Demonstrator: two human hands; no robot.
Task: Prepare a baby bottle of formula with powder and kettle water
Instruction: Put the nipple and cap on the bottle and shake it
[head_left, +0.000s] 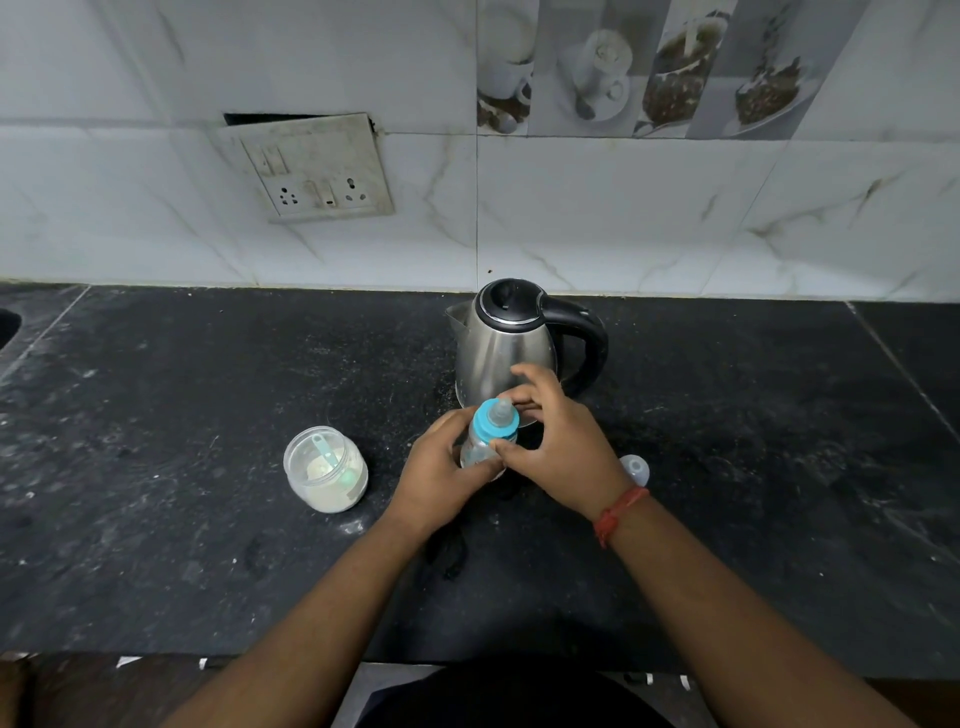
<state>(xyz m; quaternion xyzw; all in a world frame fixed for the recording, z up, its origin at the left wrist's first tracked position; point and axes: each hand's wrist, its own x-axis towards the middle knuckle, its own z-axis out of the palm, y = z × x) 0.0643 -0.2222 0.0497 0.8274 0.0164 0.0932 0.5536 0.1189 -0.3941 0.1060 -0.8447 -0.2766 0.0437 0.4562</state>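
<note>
A clear baby bottle (474, 453) with a blue collar and a teat (497, 420) stands on the black counter (208, 389) in front of a steel kettle (506, 348). My left hand (441, 470) wraps around the bottle's body. My right hand (558, 441) has thumb and fingers on the blue collar. An open jar of white formula powder (326, 468) with a pale blue scoop inside stands to the left of the bottle. The bottle's clear cap (636, 467) lies on the counter behind my right wrist.
The kettle's black handle (587, 338) points right and its spout left. A tiled wall with a switch and socket plate (311, 171) rises behind the counter. A sink edge (8, 325) shows at far left. A dark cord (449, 551) lies under my left forearm.
</note>
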